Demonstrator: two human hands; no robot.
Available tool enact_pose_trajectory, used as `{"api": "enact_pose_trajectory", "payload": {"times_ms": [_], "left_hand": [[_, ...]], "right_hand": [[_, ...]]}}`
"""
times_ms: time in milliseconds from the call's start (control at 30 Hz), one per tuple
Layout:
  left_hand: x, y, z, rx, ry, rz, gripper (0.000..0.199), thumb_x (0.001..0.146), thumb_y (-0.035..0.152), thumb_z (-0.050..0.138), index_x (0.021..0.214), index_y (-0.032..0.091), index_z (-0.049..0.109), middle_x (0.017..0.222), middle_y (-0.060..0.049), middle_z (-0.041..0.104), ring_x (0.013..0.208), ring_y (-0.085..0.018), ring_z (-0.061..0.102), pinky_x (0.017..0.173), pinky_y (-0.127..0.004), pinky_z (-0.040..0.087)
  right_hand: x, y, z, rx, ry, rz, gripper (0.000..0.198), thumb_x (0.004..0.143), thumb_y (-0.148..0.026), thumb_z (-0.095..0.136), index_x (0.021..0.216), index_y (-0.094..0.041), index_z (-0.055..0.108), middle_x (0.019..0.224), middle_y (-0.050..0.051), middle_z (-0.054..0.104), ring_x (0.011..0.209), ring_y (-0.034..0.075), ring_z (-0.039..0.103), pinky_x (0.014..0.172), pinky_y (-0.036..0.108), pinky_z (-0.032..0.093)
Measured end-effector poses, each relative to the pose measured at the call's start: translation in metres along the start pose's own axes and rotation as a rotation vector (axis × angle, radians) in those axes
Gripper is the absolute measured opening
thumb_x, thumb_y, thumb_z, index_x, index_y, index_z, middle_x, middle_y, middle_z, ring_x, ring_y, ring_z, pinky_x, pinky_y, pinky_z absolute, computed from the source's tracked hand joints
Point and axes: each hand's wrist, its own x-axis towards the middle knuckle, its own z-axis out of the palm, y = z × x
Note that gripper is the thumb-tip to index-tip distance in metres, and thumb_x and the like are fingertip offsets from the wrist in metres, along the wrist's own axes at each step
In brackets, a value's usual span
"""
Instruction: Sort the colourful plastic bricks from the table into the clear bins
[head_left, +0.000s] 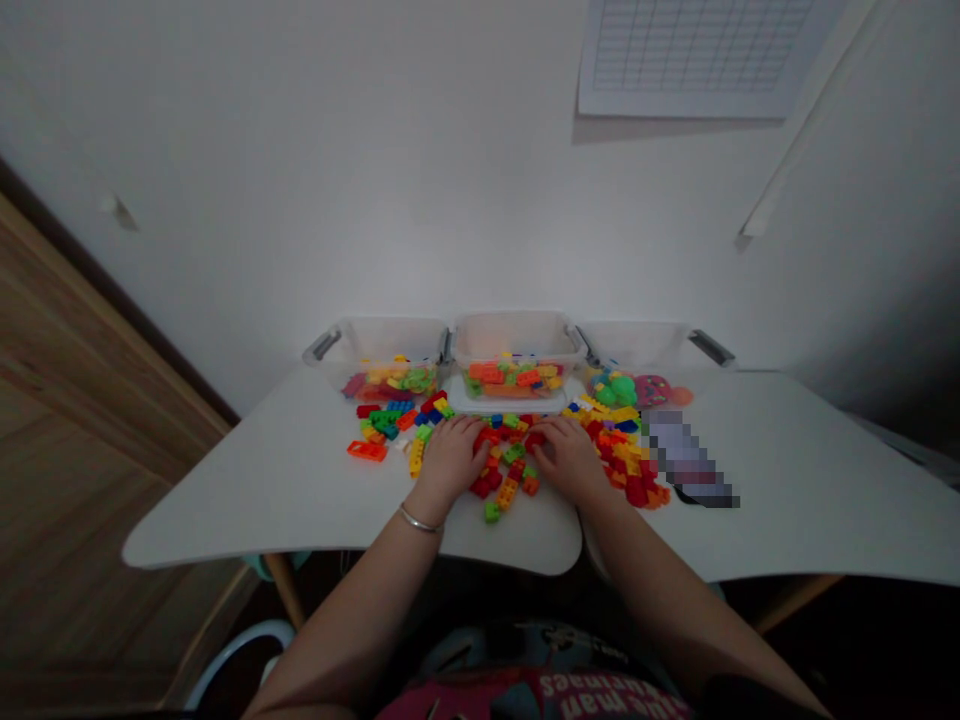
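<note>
My left hand (452,458) rests low over a pile of toy building bricks, its fingers curled and a red building brick (489,437) between thumb and fingertips. Across the pile, my right hand (568,455) pinches another red building brick (534,441). Between the two hands lie loose green, yellow and red bricks, with a short stick of joined orange bricks (508,490) in front. A single light green brick (492,513) lies closest to me. The undersides of both hands are hidden.
Three clear plastic boxes stand along the wall: a left box (390,335), a middle box (517,325) and a right box (637,335), each with colourful pieces. More bricks (636,480) spread right, beside a blurred flat object (686,455). The white table (300,500) has a curved front edge.
</note>
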Motion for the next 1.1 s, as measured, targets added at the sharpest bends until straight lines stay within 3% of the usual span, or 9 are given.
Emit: {"api": "enact_pose_trajectory", "payload": {"times_ms": [233,367,467,700,1100], "left_hand": [[0.000,-0.006,-0.003,-0.165,0.196,0.012,0.033,0.089,0.016,0.047,0.116,0.021,0.065,0.116,-0.008,0.069,0.110,-0.021,0.061,0.100,-0.040,0.048],[0.001,-0.003,-0.011,-0.092,0.242,0.038,0.029,0.092,0.019,0.047,0.112,0.021,0.067,0.108,-0.008,0.070,0.105,-0.022,0.060,0.096,-0.039,0.048],[0.001,0.000,-0.018,0.016,0.189,0.096,0.026,0.092,0.020,0.050,0.109,0.022,0.070,0.105,-0.007,0.070,0.102,-0.023,0.060,0.094,-0.040,0.047],[-0.001,0.001,-0.030,0.142,-0.074,0.154,0.021,0.089,0.025,0.059,0.103,0.024,0.073,0.110,-0.007,0.070,0.101,-0.025,0.060,0.090,-0.042,0.048],[0.002,0.015,-0.033,0.228,-0.162,0.176,0.015,0.088,0.021,0.059,0.087,0.021,0.074,0.095,-0.007,0.072,0.093,-0.025,0.061,0.090,-0.042,0.044]], "right_hand": [[0.001,0.002,0.005,-0.012,-0.022,0.047,0.021,0.087,-0.022,0.055,0.103,-0.021,0.069,0.110,0.009,0.069,0.108,0.025,0.058,0.099,0.044,0.045],[0.002,0.002,0.005,-0.006,-0.032,0.059,0.020,0.089,-0.024,0.054,0.101,-0.021,0.069,0.107,0.008,0.070,0.105,0.025,0.059,0.098,0.044,0.046],[0.001,0.002,0.004,0.007,-0.027,0.058,0.019,0.088,-0.024,0.055,0.100,-0.021,0.069,0.107,0.008,0.070,0.106,0.026,0.059,0.098,0.043,0.045],[0.002,0.001,0.003,0.015,-0.031,0.057,0.017,0.088,-0.024,0.055,0.097,-0.022,0.069,0.104,0.008,0.070,0.104,0.026,0.059,0.097,0.043,0.045],[0.002,0.002,0.002,0.010,-0.061,0.061,0.019,0.087,-0.022,0.056,0.098,-0.018,0.070,0.106,0.009,0.070,0.105,0.025,0.058,0.099,0.042,0.044]]}}
